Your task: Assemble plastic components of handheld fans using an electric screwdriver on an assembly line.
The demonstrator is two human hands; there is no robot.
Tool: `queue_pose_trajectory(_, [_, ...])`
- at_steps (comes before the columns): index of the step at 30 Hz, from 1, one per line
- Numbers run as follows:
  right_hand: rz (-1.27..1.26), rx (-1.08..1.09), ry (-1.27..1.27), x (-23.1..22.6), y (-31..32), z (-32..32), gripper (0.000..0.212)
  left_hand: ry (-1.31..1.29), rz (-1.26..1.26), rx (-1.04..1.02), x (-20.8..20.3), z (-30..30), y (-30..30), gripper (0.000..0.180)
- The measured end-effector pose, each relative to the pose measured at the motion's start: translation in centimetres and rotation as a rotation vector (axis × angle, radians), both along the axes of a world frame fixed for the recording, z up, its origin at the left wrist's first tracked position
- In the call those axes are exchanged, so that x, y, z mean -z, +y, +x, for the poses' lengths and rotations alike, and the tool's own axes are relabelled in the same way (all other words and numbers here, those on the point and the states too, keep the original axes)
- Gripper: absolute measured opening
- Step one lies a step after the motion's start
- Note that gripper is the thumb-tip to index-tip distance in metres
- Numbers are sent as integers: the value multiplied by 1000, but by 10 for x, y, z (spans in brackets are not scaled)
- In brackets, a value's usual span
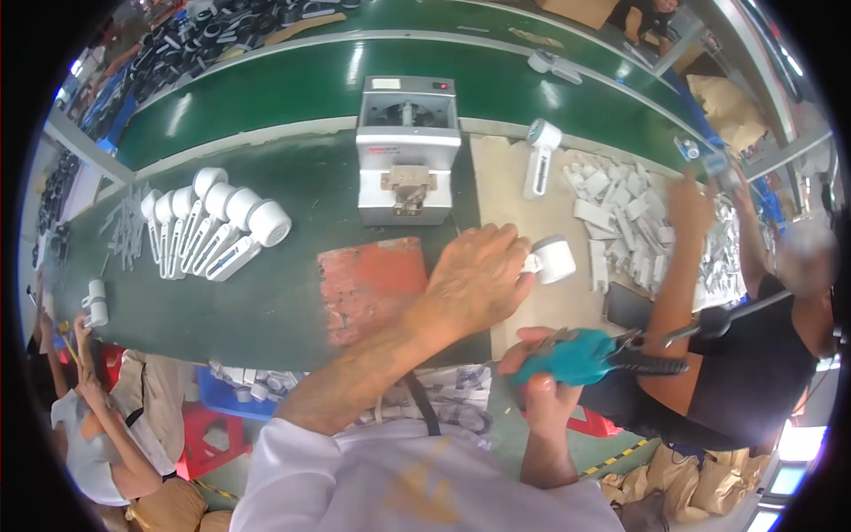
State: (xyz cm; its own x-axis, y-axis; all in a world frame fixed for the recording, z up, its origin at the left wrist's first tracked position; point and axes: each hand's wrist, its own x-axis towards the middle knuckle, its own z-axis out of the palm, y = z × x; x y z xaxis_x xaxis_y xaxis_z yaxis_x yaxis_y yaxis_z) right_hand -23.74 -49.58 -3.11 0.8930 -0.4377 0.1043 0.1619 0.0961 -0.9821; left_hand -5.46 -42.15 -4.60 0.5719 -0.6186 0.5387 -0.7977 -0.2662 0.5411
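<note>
My left hand (483, 279) reaches over the bench's right half, its fingers closed round the handle of a white round-headed device (557, 259). The handle is mostly hidden under the fingers; the head sticks out to the right. Nearer to me, my right hand (542, 395) grips a teal electric screwdriver (569, 358), held sideways and slightly blurred. A dark coiled cord and metal hook run from the tool to the right. Left of my left hand lies a worn red pad (372, 285). Beyond it stands a grey screw feeder (408, 151).
Several similar white devices (213, 226) lie in a row on the left. Another device (539, 160) rests behind my left hand, beside a heap of white plastic parts (625, 217). A co-worker's arm (678, 266) reaches in from the right. Behind runs a green conveyor (266, 97).
</note>
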Motion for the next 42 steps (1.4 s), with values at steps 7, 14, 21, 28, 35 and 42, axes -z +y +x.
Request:
queue_pose_trajectory(7, [-5,-10,-107,-13,10,59,87,70,39,-51,2,4,119,24])
queue_pose_trajectory(14, [-7,-25,-394,-32,30,194,73,162,120,-37,14,30,138,27])
queue_pose_trajectory(21, [-162,-48,-420,-22,49,253,53,11,112,-62,32,27,143,44])
queue_pose_trajectory(28, [-184,-110,-423,-8,46,256,47,10,135,-80,32,28,141,46])
queue_pose_trajectory(35, [-177,-71,-226,-29,48,217,61,59,152,-104,32,31,142,47])
queue_pose_trajectory(42, [-91,-123,-296,-17,47,199,57,35,163,-131,33,29,140,49])
